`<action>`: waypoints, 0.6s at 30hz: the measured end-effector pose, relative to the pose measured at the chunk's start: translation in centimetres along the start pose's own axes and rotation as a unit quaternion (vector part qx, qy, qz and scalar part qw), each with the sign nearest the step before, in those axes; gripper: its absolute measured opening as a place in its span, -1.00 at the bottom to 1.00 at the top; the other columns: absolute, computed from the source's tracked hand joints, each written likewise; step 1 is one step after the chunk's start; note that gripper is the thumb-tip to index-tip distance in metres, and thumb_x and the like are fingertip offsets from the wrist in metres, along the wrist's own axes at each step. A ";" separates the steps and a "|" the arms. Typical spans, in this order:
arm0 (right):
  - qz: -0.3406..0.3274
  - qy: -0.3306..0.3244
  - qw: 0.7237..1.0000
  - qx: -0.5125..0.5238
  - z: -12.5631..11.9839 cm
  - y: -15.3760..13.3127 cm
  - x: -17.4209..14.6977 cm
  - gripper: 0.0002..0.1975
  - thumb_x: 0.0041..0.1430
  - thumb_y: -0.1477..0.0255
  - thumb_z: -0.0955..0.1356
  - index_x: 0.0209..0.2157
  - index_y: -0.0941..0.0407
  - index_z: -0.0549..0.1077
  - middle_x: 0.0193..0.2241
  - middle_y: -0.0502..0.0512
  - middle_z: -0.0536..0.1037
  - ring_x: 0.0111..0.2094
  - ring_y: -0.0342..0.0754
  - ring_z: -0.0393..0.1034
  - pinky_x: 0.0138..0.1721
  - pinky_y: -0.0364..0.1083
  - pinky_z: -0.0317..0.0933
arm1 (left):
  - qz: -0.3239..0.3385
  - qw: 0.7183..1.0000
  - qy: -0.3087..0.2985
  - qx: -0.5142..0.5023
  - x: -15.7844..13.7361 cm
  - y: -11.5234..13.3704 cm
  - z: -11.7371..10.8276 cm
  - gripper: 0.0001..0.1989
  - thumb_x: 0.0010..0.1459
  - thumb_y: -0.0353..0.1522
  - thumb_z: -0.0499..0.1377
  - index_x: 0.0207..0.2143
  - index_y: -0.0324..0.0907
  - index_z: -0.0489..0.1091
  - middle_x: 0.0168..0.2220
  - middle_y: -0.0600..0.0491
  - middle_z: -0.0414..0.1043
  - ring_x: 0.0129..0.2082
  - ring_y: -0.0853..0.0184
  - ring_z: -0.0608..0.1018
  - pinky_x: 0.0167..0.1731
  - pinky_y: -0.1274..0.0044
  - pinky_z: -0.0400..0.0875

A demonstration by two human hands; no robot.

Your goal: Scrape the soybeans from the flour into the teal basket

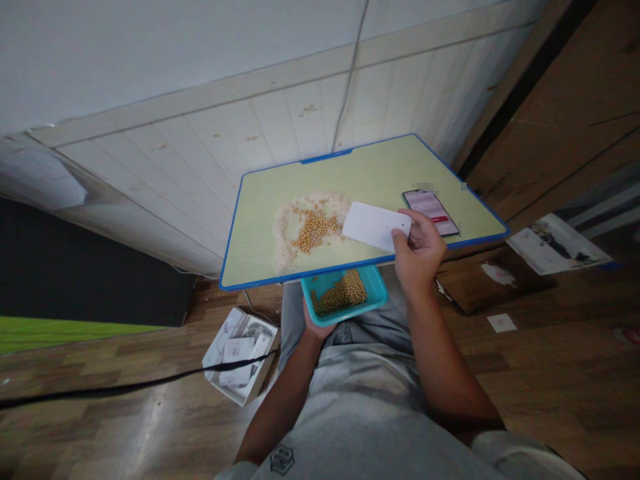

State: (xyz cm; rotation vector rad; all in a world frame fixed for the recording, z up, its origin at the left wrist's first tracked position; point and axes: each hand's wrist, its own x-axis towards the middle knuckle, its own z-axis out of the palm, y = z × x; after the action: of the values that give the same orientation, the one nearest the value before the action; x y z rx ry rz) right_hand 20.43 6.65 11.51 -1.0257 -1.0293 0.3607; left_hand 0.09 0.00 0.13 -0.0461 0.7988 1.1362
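Observation:
My right hand (421, 252) pinches the near right end of a flat white card (375, 225) above the table. Beyond the card's left end lies a pile of golden-tan beans, probably soybeans (311, 232), ringed by pale grains that look like rice (284, 243). Under the table's front edge, my left hand (319, 325) grips a turquoise plastic tray (383, 293) from below; most of its fingers are hidden. More of the same beans (340, 293) fill part of this tray.
The pale yellow table (260, 193) has a blue rim and stands near a white panelled wall. A phone (431, 212) lies to the card's right. On the wooden floor are an open white box (243, 353) at left and a cardboard box (480, 283) at right. A black strap (150, 385) crosses the lower left.

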 end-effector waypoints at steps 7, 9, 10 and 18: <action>0.025 -0.035 0.999 0.012 -0.3 0.2 0.1 -0.68 0.24 0.41 0.46 0.03 0.05 0.62 -0.07 0.17 0.74 -0.08 0.14 0.69 0.02 0.13 0.62 | -0.008 1.000 0.008 -0.013 0.0 -0.1 -0.2 -0.37 0.46 0.00 -0.10 -0.13 -0.07 0.73 0.10 -0.06 0.77 0.24 -0.05 0.67 0.44 0.01 0.46; 0.032 -0.037 0.998 0.024 -0.2 0.1 0.0 -0.68 0.23 0.40 0.47 0.03 0.04 0.62 -0.04 0.18 0.74 -0.05 0.15 0.69 0.05 0.14 0.62 | -0.006 1.000 0.001 -0.010 0.0 0.0 -0.1 -0.37 0.45 0.01 -0.10 -0.12 -0.06 0.73 0.11 -0.06 0.76 0.26 -0.06 0.66 0.43 0.01 0.47; 0.032 -0.036 0.998 0.027 -0.2 0.0 0.0 -0.68 0.24 0.40 0.47 0.03 0.04 0.62 -0.03 0.19 0.74 -0.04 0.15 0.68 0.06 0.15 0.61 | -0.006 1.000 0.000 -0.009 -0.1 0.0 -0.1 -0.37 0.45 0.01 -0.10 -0.12 -0.06 0.73 0.11 -0.07 0.76 0.26 -0.07 0.66 0.43 0.01 0.47; 0.008 -0.055 0.998 0.013 -0.1 0.1 -0.2 -0.71 0.29 0.42 0.43 0.04 0.04 0.62 -0.06 0.15 0.75 -0.05 0.11 0.70 0.02 0.10 0.62 | 0.002 1.000 0.013 -0.006 -0.3 0.0 0.4 -0.37 0.49 -0.03 -0.12 -0.08 -0.09 0.72 0.07 -0.04 0.78 0.22 -0.01 0.69 0.43 0.00 0.47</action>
State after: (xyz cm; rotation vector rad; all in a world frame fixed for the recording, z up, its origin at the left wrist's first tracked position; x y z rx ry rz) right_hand 20.47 6.51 11.31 -1.0003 -1.1115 0.4471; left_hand 0.29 -0.05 0.59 -0.0703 0.8158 1.1469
